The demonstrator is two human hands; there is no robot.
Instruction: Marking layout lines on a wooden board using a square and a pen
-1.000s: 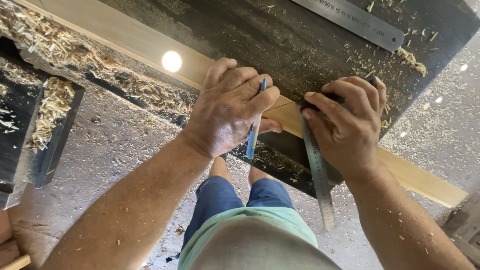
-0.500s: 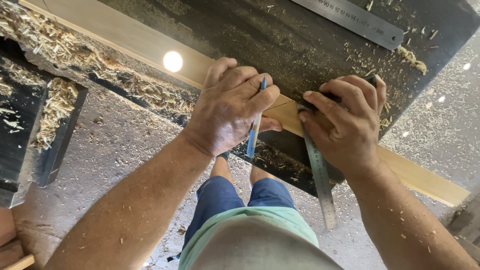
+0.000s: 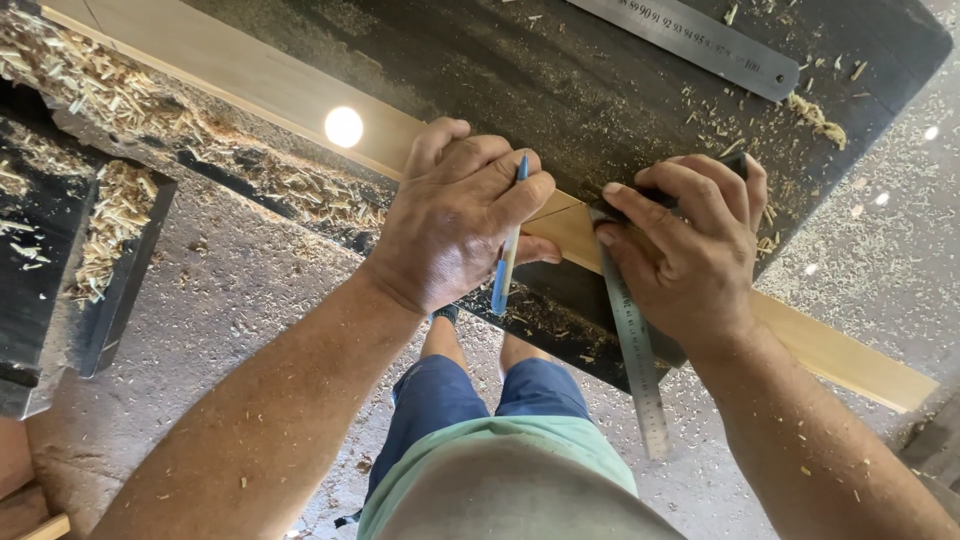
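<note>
Marking a square line across a wooden strip at the near edge of the bench

The left hand (image 3: 455, 225) grips a blue pen (image 3: 507, 250) between thumb and fingers, its tip hidden behind the hand where it meets the pale wooden strip (image 3: 250, 80), which lies along the near edge of the dark bench (image 3: 560, 70) and overhangs its right corner; the right hand (image 3: 690, 250) is clamped down on the dark stock of a try square (image 3: 635, 345), pressing it against the strip so the metal blade crosses the wood at a right angle and gives the pen a straight guide, the blade's end sticking out past the near edge over the floor; a long steel ruler (image 3: 690, 40) lies unused near the far right corner, among scattered wood shavings (image 3: 120, 90)
</note>
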